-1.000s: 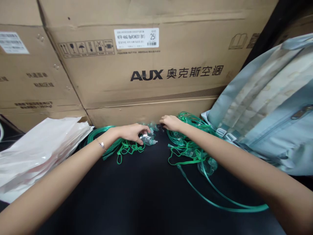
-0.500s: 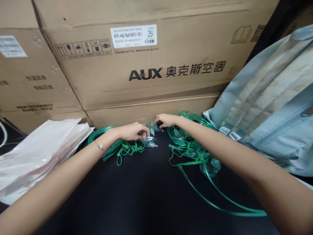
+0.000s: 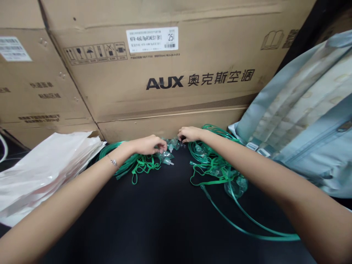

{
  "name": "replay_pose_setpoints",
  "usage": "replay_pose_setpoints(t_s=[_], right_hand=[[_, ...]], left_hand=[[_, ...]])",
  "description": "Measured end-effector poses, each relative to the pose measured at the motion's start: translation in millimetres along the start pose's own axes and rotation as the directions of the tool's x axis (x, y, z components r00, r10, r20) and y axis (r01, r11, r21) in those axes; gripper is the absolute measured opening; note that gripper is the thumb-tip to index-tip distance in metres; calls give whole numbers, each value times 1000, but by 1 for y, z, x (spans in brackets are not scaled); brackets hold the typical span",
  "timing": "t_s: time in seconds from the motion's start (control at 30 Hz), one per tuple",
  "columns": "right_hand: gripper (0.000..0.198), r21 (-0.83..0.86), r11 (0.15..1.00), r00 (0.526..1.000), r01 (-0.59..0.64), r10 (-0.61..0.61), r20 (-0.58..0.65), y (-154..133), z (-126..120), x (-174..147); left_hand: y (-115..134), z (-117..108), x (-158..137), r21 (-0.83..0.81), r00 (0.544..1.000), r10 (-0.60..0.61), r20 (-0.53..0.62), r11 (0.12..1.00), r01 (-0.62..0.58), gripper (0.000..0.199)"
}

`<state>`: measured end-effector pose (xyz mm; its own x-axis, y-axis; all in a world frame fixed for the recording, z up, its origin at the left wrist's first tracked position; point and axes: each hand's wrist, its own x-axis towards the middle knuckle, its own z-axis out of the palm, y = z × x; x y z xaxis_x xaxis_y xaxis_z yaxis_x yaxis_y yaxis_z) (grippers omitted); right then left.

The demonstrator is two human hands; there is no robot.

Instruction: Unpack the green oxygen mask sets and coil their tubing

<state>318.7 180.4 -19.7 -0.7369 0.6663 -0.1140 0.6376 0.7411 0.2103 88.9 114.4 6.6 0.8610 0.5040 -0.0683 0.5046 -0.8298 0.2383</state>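
My left hand [image 3: 150, 145] is closed, its fingertips pinching the upper edge of a clear green oxygen mask [image 3: 165, 158] with a pale connector. Beneath and beside that hand lie coiled green tubing [image 3: 110, 148] and bright green elastic straps [image 3: 145, 165]. More clear green plastic mask parts [image 3: 172, 144] rest between my two hands, close to the box. My right hand [image 3: 190, 134] has its fingers curled down at a small clear piece; what they grip is partly hidden. Under the right forearm sits a second tangle of green tubing [image 3: 202, 156], straps and masks [image 3: 236, 187].
Large cardboard boxes [image 3: 165, 99] wall off the back. A stack of white plastic bags [image 3: 41, 157] lies at the left. A light blue backpack [image 3: 297, 121] leans at the right. Loose tubing [image 3: 255, 234] loops over the black surface [image 3: 165, 220] at front right.
My left hand has shifted slightly left and up, and the mask at its fingertips moved left with it. My right hand has moved a little right. The view has shifted slightly.
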Motion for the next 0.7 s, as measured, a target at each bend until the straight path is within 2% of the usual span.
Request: replay_pose_setpoints(t_s=[0.1,0.33,0.5,0.7], right_hand=[[26,-9,1000,1000,22,-22,5,-2,-3,-3],[20,-30,999,999,31,-30,10,-9,-4,-4],[28,-32,999,1000,-6,5,-4,-11,-9,-8],[35,-29,996,994,-83,81,-75,-14,-26,-28]], left_hand=[[-1,1,0,12,1000,4,-26,1000,-3,24],[-5,1,0,40,999,20,-44,999,-18,27],[-16,-2,-5,60,999,37,-18,998,-36,26],[-25,-2,-11,97,1000,10,-6,995,-10,24]])
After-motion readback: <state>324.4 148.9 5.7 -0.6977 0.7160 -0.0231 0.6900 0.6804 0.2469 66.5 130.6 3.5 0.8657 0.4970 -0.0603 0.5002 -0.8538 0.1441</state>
